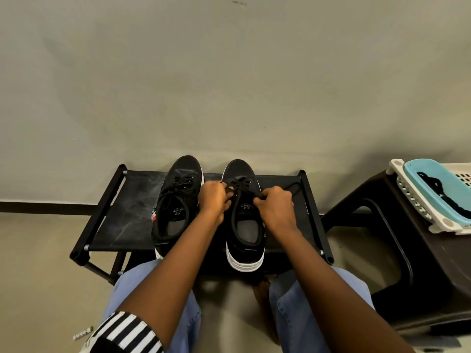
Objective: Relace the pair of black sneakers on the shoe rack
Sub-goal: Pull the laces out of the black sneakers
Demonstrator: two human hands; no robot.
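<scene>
Head view: 2 black sneakers stand side by side on the top shelf of the shoe rack (107, 200), toes toward the rack's rear edge and heels overhanging its front edge. The left sneaker (175, 207) sits just left of the rack's centre with its lace threaded. The right sneaker (244, 225) sits just right of the rack's centre and is the unit in work.

Handling: the lace (242, 186) is thin, limp and light. It will likely hold no shape unless kept taut, so take it close to its tip when feeding an eyelet. The sneaker upper looks like soft fabric that yields under pressure, while the white sole appears stiff. Steady the shoe at the eyelet row or the collar, not by the lace alone.

Hand pose: both forearms reach forward over the rack's front edge, with wrists low and palms down. The left hand (212, 197) is at the left eyelet row, fingers curled and pinching the lace. The right hand (276, 207) is at the right eyelet row, fingers curled together on a strand that trails toward the rack's right end. Fingertip contact is partly hidden by the knuckles.

Right of the rack, a dark stool (407, 238) carries a basket (433, 194).
</scene>
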